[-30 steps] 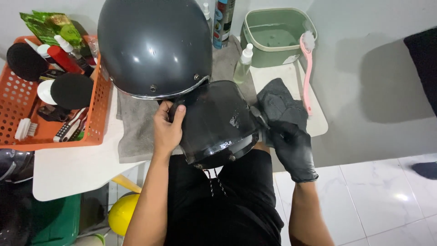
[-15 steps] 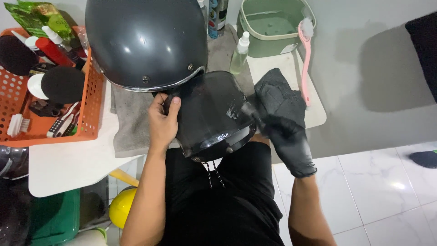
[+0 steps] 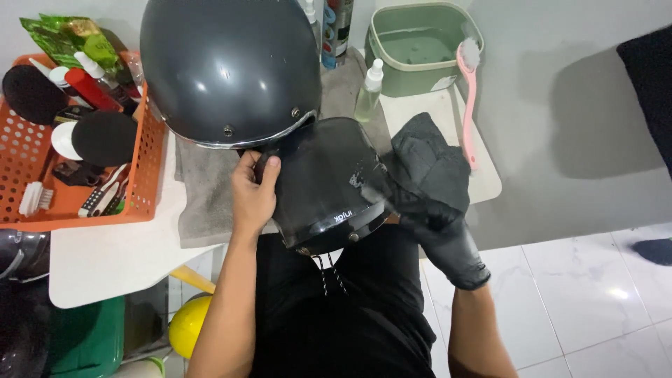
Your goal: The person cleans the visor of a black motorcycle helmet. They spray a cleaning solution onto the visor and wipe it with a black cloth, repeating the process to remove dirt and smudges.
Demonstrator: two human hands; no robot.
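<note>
A dark tinted helmet visor is held over the front edge of a white table. My bare left hand grips the visor's left edge. My right hand, in a black glove, presses a dark cloth against the visor's right side. Just behind the visor, a glossy dark grey helmet rests on a grey towel.
An orange basket with brushes, sponges and bottles stands at the left. At the back are a green tub, a pink brush, a small spray bottle and a can. A yellow helmet lies under the table.
My gloved right hand with the cloth has moved up along the visor's right side. My left hand keeps its grip on the left edge. The view has shifted slightly.
</note>
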